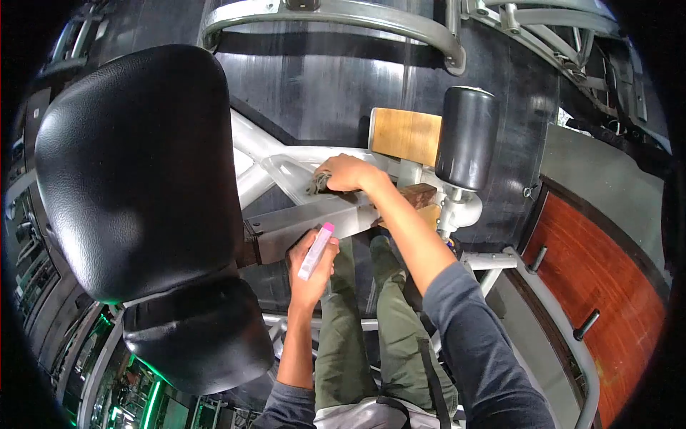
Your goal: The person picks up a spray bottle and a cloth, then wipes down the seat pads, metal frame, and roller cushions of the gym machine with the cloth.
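My left hand [309, 267] is closed around what looks like a spray bottle [315, 254]. Only its long white top and pink tip show; the rest is hidden below the hand. Farther forward, my right hand [345, 174] presses a crumpled greyish cloth [321, 183] against the silver frame of a gym machine. Its fingers curl over the cloth and hide part of it. Between my hands runs a thick grey metal beam [300, 227], with brown wear at its ends.
A large black padded backrest [143, 164] and a black seat [200, 332] stand at left. At right are a black roller pad [468, 136] and a wooden plate [406, 134]. A curved silver bar [343, 13] crosses the far side. A reddish-brown panel [600, 300] with pegs lies right.
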`<action>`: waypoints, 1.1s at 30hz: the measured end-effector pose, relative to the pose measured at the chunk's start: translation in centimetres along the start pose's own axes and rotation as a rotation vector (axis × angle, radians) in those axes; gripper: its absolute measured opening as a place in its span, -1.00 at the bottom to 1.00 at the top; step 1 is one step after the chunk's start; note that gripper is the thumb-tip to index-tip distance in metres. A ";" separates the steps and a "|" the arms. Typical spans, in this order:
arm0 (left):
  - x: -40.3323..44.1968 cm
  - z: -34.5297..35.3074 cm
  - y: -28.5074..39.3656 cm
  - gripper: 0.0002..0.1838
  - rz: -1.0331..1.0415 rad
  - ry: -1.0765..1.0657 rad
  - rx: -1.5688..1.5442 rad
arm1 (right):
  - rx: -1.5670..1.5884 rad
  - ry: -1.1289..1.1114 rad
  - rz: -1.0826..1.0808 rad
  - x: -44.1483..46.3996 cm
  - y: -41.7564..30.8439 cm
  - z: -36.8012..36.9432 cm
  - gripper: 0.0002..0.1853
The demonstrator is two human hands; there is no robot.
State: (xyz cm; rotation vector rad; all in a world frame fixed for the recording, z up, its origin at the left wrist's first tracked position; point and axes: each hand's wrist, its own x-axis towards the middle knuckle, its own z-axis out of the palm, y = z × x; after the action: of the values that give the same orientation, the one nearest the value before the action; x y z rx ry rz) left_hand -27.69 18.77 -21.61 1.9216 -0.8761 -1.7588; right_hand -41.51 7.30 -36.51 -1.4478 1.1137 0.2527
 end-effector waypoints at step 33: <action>-5.6 -1.2 -10.9 -0.85 0.820 0.291 0.379 | 1.832 0.994 0.066 -20.4 -1.5 29.6 -0.59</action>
State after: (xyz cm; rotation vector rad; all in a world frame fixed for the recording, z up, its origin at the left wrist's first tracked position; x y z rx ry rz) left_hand -24.63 30.31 -24.48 1.5878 -1.6555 -0.8530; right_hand -37.66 42.08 -28.16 0.2610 1.3832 -1.2896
